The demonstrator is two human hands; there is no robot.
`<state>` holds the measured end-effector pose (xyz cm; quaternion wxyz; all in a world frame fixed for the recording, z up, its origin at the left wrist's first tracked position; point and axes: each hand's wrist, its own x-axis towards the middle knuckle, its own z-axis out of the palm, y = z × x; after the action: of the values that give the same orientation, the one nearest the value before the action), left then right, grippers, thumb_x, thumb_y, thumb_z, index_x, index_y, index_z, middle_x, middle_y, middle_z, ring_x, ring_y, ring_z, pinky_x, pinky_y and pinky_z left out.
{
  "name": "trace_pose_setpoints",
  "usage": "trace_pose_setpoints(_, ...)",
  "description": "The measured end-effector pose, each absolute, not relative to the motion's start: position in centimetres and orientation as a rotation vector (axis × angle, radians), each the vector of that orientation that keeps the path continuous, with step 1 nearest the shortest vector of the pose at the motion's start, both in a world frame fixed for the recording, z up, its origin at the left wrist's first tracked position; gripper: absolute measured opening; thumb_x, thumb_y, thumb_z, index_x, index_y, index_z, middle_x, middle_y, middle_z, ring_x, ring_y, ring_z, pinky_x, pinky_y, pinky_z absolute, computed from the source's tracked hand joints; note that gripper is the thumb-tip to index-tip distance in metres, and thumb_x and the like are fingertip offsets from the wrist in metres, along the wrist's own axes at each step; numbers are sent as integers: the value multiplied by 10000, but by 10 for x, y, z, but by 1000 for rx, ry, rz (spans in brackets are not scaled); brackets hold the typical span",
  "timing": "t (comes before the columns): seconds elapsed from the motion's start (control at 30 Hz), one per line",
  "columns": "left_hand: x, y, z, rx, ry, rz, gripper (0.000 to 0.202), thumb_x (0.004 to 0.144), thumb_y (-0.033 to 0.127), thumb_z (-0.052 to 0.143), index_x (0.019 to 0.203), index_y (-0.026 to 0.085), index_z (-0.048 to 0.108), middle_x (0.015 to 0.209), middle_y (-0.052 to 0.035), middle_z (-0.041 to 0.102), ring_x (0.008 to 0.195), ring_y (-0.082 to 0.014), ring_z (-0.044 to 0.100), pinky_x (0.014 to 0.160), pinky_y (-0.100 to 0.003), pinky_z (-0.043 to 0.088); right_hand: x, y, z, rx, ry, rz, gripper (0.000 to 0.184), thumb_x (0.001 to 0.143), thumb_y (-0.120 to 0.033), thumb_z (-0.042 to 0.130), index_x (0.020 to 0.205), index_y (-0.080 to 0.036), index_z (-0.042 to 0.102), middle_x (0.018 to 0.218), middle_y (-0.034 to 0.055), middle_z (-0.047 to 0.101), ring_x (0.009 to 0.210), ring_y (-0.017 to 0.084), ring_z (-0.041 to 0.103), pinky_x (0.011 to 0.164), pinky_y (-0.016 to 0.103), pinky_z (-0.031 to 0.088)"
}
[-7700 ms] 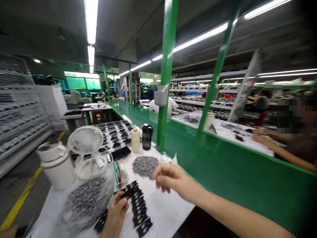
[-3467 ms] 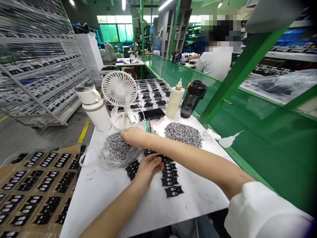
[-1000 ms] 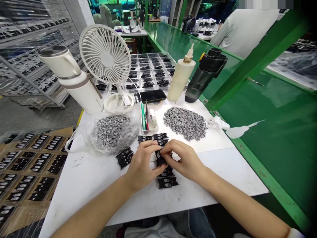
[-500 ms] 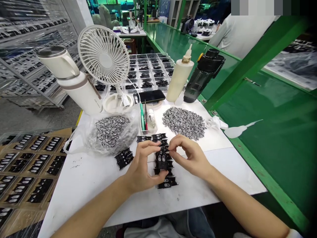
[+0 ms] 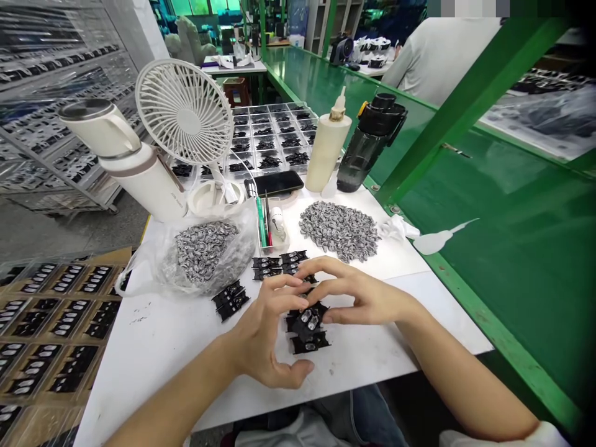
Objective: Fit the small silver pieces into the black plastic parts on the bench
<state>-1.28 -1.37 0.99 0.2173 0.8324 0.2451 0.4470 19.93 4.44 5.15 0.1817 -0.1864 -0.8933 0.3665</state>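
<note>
Left hand [image 5: 261, 335] spread wider, black piece [image 5: 305, 329] turned

Bright and even across the white table [image 5: 447, 323], palest on the sheet [image 5: 405, 259] around the grey pile [image 5: 339, 230]; fading to near black under the table's edge; glowing green at the far windows [image 5: 190, 6]; streaked with glare on the wrapped rack [image 5: 69, 93]; glossy with pale reflections along the green panel [image 5: 302, 71]; crisp enough at the left hand [image 5: 267, 329] and right hand [image 5: 358, 295] to tell finger from finger; muddled, black on black, among the dark parts [image 5: 300, 328] there, apart from silver glints; soft in the distance; stretched outward at the thermos [image 5: 144, 180]; pixelated at top right; blacked out down the right border.
</note>
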Motion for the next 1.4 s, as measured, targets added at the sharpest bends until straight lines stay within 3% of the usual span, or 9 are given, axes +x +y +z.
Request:
trace_pose_setpoints(0.1, -16, -10, 12, 2577, 873, 1283, 469, 647, 225, 624, 1082, 201, 450, 1076, -116, 484, 1022, -233, 530, 804, -375, 519, 204, 46, 54, -601, -2501, 1022, 239, 772, -251, 606, 1005, -210, 638, 1198, 96, 499, 1139, 203, 461, 976, 366, 374)
trace_pose_setpoints(0.2, -17, -8, 12, 2678, 862, 1352, 301, 670, 141, 606, 956, 188, 524, 866, -48, 573, 861, -162, 589, 744, -288, 512, 205, 46, 54, -618, -2480, 1024, 227, 765, -245, 612, 988, -208, 639, 1141, 87, 542, 1072, 189, 504, 935, 349, 405)
trace_pose_setpoints(0.53, -15, -8, 11, 2631, 779, 1339, 207, 677, 136, 619, 875, 190, 591, 741, -22, 607, 701, -131, 583, 651, -255, 480, 200, 45, 49, -637, -2482, 1190, 246, 772, -261, 605, 996, -162, 627, 853, 48, 641, 769, 127, 575, 726, 259, 454)
trace_pose_setpoints(0.7, -12, -9, 15, 2038, 936, 1224, 143, 692, 111, 590, 808, 194, 603, 743, -21, 605, 683, -122, 562, 644, -249, 460, 194, 39, 44, -835, -2209, 1435, 258, 761, -257, 615, 993, -173, 540, 831, 22, 612, 742, 117, 574, 678, 251, 461)
trace_pose_setpoints(0.77, -10, -9, 16, 1546, 1008, 1070, 76, 716, 173, 596, 792, 179, 595, 715, -17, 591, 667, -120, 558, 635, -251, 464, 189, 36, 40, -875, -1984, 1592, 206, 771, -264, 608, 916, -173, 493, 743, -7, 588, 689, 106, 578, 642, 242, 460)
trace_pose_setpoints(0.93, -4, -6, 17, 701, 933, 881, 149, 696, 250, 646, 769, 143, 572, 622, 10, 564, 586, -87, 545, 587, -216, 461, 177, 34, 28, -949, -1536, 1881, 232, 771, -336, 611, 764, -164, 454, 565, -58, 545, 494, 62, 557, 490, 181, 442)
trace_pose_setpoints(1.23, -1, -9, 9, 387, 810, 916, 150, 668, 188, 654, 682, 162, 507, 597, 30, 560, 551, -62, 534, 581, -181, 452, 169, 34, 22, -1051, -1472, 1812, 253, 732, -336, 651, 736, -157, 472, 524, -46, 580, 492, 86, 594, 451, 170, 446)
trace_pose_setpoints(1.4, -1, -9, 9, 420, 811, 941, 147, 687, 189, 627, 657, 165, 485, 596, 25, 546, 564, -65, 519, 589, -184, 440, 167, 31, 22, -1041, -1434, 1829, 241, 744, -352, 635, 797, -162, 497, 595, -57, 557, 518, 71, 597, 496, 179, 479)
